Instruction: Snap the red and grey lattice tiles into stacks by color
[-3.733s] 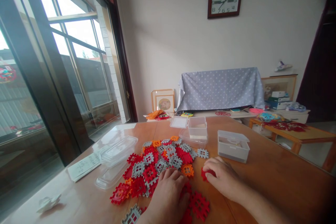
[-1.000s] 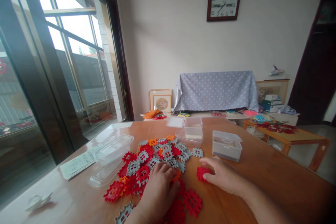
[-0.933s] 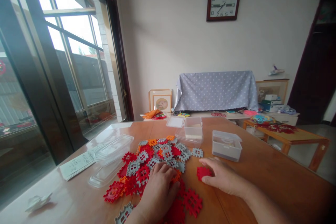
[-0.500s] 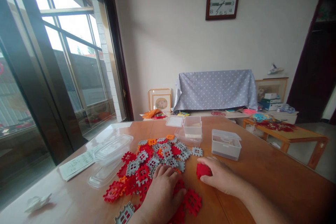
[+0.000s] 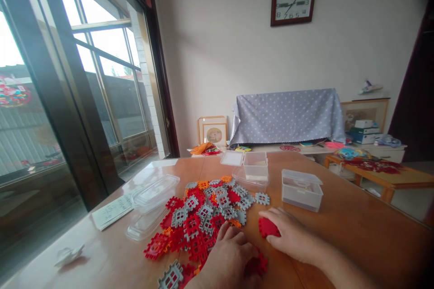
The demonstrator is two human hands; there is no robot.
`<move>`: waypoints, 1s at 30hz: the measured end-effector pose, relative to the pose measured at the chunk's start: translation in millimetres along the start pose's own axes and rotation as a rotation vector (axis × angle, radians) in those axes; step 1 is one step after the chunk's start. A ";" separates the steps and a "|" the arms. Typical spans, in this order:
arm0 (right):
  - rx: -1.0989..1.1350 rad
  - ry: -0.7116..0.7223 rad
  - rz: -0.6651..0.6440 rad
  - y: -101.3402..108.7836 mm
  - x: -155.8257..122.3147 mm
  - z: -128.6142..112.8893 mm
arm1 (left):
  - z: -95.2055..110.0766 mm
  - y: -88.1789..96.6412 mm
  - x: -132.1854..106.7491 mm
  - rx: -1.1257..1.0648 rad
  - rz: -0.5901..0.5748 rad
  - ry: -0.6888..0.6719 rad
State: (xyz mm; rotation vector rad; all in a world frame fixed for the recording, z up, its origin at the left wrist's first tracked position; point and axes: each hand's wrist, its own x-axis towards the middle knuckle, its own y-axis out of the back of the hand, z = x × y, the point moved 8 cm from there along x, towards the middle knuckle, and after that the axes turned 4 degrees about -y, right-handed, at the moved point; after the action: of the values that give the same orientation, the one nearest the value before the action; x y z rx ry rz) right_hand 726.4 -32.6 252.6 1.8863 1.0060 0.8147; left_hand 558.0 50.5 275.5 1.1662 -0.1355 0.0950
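Observation:
A heap of flat notched building tiles [image 5: 206, 212] in red, grey and orange lies on the wooden table [image 5: 356, 230]. My left hand [image 5: 228, 255] rests palm down on the near side of the heap, fingers curled over red tiles [image 5: 259, 264]. My right hand [image 5: 291, 235] lies on the table to the right of the heap, fingers and thumb closed on a small stack of red tiles [image 5: 267, 227].
A lidded clear box [image 5: 301, 189] stands beyond my right hand. An open clear box [image 5: 255, 165] sits behind the heap. Clear plastic lids [image 5: 151, 198] and a paper sheet [image 5: 111, 211] lie at left, a crumpled wrapper [image 5: 69, 255] near the left edge. Windows stand at left.
My left hand has drawn back toward me over the near red tiles. My right hand has stayed on its red stack. The camera has shifted a little.

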 end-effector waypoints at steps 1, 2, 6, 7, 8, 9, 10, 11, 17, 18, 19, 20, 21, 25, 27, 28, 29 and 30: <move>0.002 0.003 -0.009 -1.6 0.1 1.5 | -1.3 -0.4 -0.2 0.012 0.001 0.004; 0.005 0.007 -0.017 -3.0 0.4 2.9 | -2.7 -0.6 -0.4 0.025 0.001 0.010; 0.033 0.000 0.023 -2.7 2.3 6.6 | -9.1 1.5 -1.5 0.070 -0.006 0.037; 0.043 -0.004 0.046 -1.2 2.8 6.2 | -9.7 2.8 -1.9 0.076 -0.007 0.038; 0.051 -0.003 0.069 0.4 3.2 5.0 | -9.7 4.8 -2.6 0.080 -0.004 0.038; 0.056 0.004 0.088 1.7 3.5 2.9 | -9.2 7.6 -3.3 0.082 0.008 0.037; 0.060 0.015 0.106 2.9 3.6 0.1 | -8.1 11.1 -4.1 0.082 0.025 0.036; 0.063 0.028 0.123 4.1 3.5 -3.1 | -6.8 15.3 -5.0 0.080 0.047 0.037; 0.078 0.093 0.179 7.1 -0.1 -26.3 | -8.9 34.6 -9.3 0.108 0.127 0.128; 0.080 0.101 0.172 7.0 -1.1 -31.1 | -11.8 35.8 -9.7 0.118 0.128 0.151; 0.081 0.110 0.162 6.9 -2.3 -36.1 | -15.0 36.8 -10.1 0.123 0.132 0.173; 0.082 0.123 0.147 6.6 -3.5 -41.4 | -18.0 37.8 -10.6 0.124 0.142 0.190; 0.081 0.135 0.130 6.4 -4.9 -46.5 | -20.7 39.1 -11.2 0.119 0.157 0.203; 0.077 0.150 0.048 4.2 -9.8 -62.6 | -27.9 47.4 -15.0 0.098 0.234 0.241; 0.058 0.141 0.025 4.4 -11.9 -69.3 | -31.9 53.0 -17.6 0.096 0.262 0.272; 0.036 0.137 0.017 4.8 -12.8 -73.2 | -34.7 56.5 -19.3 0.097 0.280 0.294; 0.008 0.135 0.012 5.4 -13.5 -77.4 | -38.4 60.2 -21.4 0.100 0.298 0.323; -0.024 0.135 0.007 6.0 -13.9 -81.9 | -42.6 64.1 -23.7 0.103 0.319 0.357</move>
State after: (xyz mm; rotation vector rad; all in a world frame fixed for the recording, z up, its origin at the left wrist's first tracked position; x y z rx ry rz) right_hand 654.9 -17.0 292.4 1.8353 1.0675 0.9643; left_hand 527.8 114.7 313.6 1.2040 0.0009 0.5936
